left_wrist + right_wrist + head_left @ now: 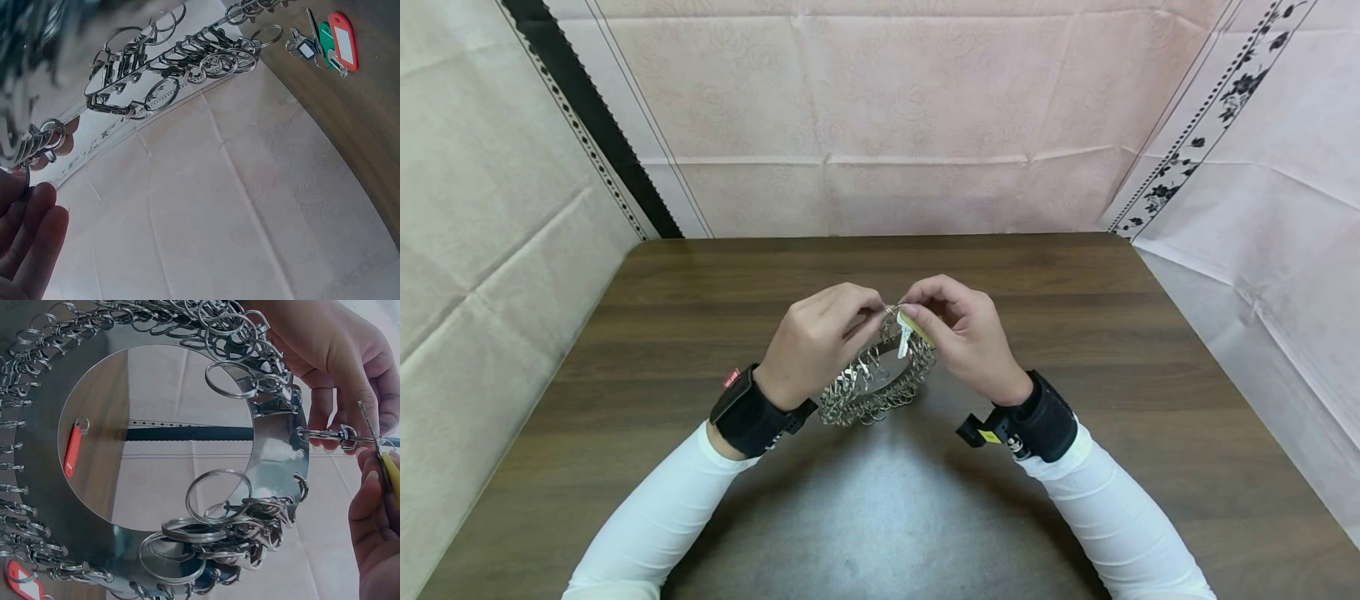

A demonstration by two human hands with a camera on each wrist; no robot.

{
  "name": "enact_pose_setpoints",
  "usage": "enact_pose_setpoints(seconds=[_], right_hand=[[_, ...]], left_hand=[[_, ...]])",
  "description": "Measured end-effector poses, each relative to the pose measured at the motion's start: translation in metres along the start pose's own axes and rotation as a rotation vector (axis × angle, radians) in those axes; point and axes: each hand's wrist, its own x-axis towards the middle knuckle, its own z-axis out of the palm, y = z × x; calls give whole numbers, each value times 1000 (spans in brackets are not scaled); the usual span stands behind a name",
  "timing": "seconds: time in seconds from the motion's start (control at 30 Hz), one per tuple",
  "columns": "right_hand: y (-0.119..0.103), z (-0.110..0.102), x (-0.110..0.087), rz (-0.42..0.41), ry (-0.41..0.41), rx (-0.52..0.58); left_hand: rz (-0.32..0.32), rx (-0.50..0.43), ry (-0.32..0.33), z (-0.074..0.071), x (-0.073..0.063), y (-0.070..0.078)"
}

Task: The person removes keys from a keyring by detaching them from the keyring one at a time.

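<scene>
Over the middle of the table a flat metal ring plate (275, 450) hangs tilted, its rim crowded with snap hooks and split rings. My left hand (820, 342) pinches a snap hook (331, 434) at the plate's edge. Close beside it, my right hand (966, 333) pinches a yellow key tag (917, 327) between thumb and index finger. A silver key (904, 337) dangles from that tag, next to the left fingertips. Fingers partly cover the split ring where the two hands meet.
Wood-grain table (700, 300) lies below, with pale patterned cloth (925, 100) behind and at both sides. In the left wrist view, keys with a red tag (344, 40), a green tag (326, 37) and a dark blue tag (307, 49) lie on the table.
</scene>
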Motion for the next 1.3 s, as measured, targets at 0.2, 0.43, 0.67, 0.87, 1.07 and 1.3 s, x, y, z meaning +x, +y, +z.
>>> enact_pose_setpoints(seconds=[0.2, 0.43, 0.67, 0.87, 1.07, 1.3], right_hand=[[-2, 0, 1, -31, -14, -26], [-4, -1, 0, -51, -18, -61], [-4, -2, 1, -34, -32, -56], [-4, -4, 1, 41, -73, -10], [-4, -5, 2, 119, -124, 28], [2, -8, 3, 203, -161, 41]], left_hand=[[40, 6, -16, -1, 0, 0], [93, -1, -27, -2, 2, 0], [131, 5, -26, -3, 2, 2], [187, 63, -69, -4, 2, 2], [194, 63, -108, -3, 0, 2], [175, 50, -115, -4, 0, 1]])
